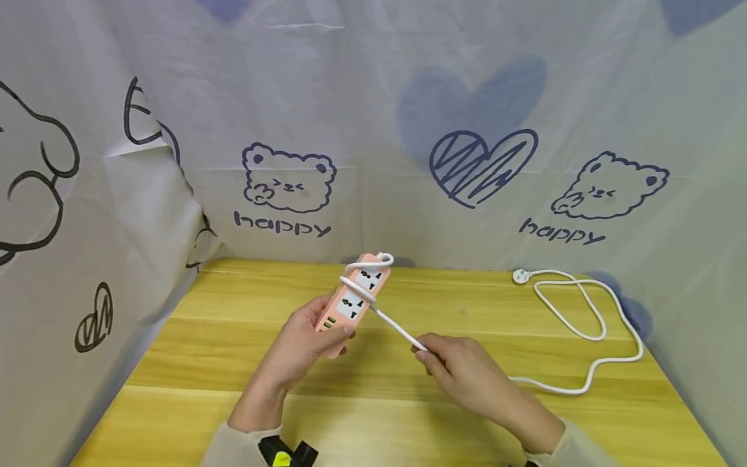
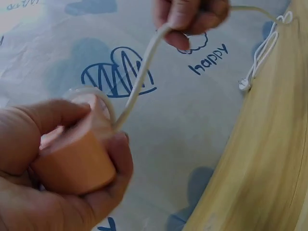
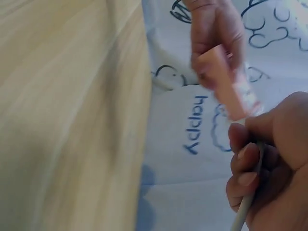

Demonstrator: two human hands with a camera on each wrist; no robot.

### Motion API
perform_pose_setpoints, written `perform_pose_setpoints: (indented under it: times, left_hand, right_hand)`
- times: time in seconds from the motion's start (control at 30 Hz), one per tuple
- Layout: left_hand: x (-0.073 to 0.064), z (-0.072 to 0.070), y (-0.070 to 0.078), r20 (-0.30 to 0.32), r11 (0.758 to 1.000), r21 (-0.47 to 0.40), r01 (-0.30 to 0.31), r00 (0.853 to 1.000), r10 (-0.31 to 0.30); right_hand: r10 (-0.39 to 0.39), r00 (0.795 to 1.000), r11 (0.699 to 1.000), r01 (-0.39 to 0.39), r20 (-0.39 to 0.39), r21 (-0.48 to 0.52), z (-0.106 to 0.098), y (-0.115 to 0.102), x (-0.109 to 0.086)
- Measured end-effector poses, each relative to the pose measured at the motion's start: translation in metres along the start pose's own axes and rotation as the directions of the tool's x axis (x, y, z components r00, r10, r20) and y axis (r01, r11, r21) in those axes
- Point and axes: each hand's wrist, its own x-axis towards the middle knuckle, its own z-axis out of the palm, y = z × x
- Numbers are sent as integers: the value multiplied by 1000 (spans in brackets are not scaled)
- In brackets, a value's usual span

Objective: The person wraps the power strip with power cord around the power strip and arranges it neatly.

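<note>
A pink power strip (image 1: 353,299) with white socket faces is tilted above the table, its far end pointing up and away. My left hand (image 1: 303,337) grips its near end, thumb across the top and fingers beneath. The strip's white cord (image 1: 399,329) leaves the far end and loops around the body. From there it runs taut to my right hand (image 1: 467,373), which pinches it between thumb and curled fingers. In the right wrist view the cord (image 3: 244,209) also passes through the curled fingers. The left wrist view shows the strip's pink end (image 2: 77,163) inside the left hand.
Beyond the right hand, the loose cord (image 1: 613,360) snakes over the right side of the wooden table (image 1: 192,363). It ends in a white plug (image 1: 521,277) near the back edge. A printed white cloth (image 1: 373,130) hangs behind and at the sides.
</note>
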Motion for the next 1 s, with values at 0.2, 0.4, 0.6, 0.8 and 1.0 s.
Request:
perform_pose_setpoints:
  times: [0.2,0.4,0.6,0.8,1.0]
  left_hand:
    - [-2,17,-1,-116,964,266,4,993,28]
    - [-12,29,2,-23,717,697,-18,999,47]
    - [-23,23,6,238,662,726,-187,971,13]
    - [-29,8,5,471,785,559,-266,882,-36]
    - [-29,-3,5,534,867,411,-283,845,23]
  right_hand:
    - [-290,957,906,279,12,-319,-16,-13,-2]
    - [-522,842,693,511,134,-510,-41,-30,19]
    - [-553,807,685,582,208,-438,-54,-44,46]
    - [-356,885,920,389,301,-56,-55,-26,76]
    - [-226,932,928,117,283,354,-37,2,80]
